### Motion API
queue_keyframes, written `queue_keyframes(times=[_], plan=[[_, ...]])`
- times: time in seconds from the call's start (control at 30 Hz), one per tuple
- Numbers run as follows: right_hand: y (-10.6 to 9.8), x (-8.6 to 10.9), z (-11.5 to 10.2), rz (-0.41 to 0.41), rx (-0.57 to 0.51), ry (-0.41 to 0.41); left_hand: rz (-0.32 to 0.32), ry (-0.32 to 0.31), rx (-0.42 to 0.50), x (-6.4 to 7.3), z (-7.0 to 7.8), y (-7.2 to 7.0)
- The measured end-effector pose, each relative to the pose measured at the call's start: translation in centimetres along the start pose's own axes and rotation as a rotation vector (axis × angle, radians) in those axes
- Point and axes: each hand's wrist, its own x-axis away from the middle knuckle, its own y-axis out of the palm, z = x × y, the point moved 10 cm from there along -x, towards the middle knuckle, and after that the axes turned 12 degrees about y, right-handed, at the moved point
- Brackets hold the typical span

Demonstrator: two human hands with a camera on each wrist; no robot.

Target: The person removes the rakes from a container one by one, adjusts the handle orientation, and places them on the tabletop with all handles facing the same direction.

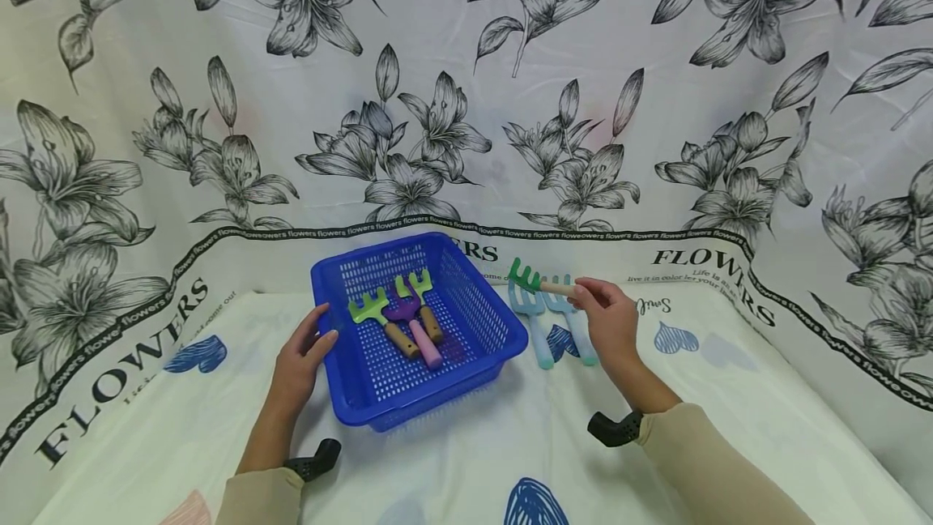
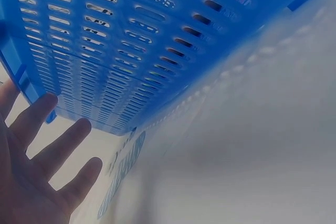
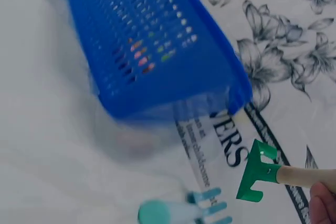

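My left hand [image 1: 300, 356] grips the left rim of a blue plastic basket [image 1: 337, 379], which is tilted and raised above the cloth. In the left wrist view the basket's slotted underside [image 2: 105, 51] shows, with several fingers spread beside it. Inside lie two lime-green hand rakes [image 1: 372, 306] with brown handles and a purple hand tool [image 1: 403, 310] with a pink handle. My right hand [image 1: 611, 321] pinches the pale wooden handle of a green hand rake [image 3: 257, 174], its head pointing left. Below it lie two light blue hand forks [image 1: 535, 326], side by side.
A white cloth [image 1: 452, 476] with printed hearts and lettering covers the table. Behind it hangs a white curtain [image 1: 408, 14] with black flower prints. Each wrist wears a black camera mount [image 1: 615, 429].
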Motion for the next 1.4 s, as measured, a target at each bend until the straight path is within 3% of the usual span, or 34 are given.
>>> queue_keyframes(times=[0.2, 0.33, 0.63, 0.73, 0.9, 1.03, 1.17, 1.4], plan=[[-2.9, -0.3, 1.4, 0.077, 0.094, -0.01, 0.002, 0.007, -0.01, 0.1, 0.1, 0.0], [-4.5, -0.3, 2.0, 0.129, 0.213, -0.02, 0.005, 0.008, 0.0, 0.1, 0.1, -0.1], [-7.1, 0.0, 2.5, 0.183, 0.436, -0.181, 0.0, -0.001, 0.0, 0.1, -0.4, -0.1], [-7.6, 0.3, 2.8, 0.185, 0.494, -0.22, -0.001, 0.004, 0.0, 0.1, 0.2, -0.1], [-7.7, 0.8, 3.4, 0.183, 0.616, -0.319, -0.006, 0.014, 0.011, 0.6, 2.4, -0.1], [-7.3, 0.9, 3.7, 0.15, 0.668, -0.362, -0.009, 0.019, 0.022, 0.5, 2.0, -0.1], [-7.0, 0.2, 4.4, 0.095, 0.693, -0.291, -0.006, 0.012, 0.017, 0.2, 0.7, -0.1], [-6.7, -1.5, 7.3, -0.009, 0.726, -0.009, -0.012, -0.011, 0.016, 0.0, 0.0, -0.1]])
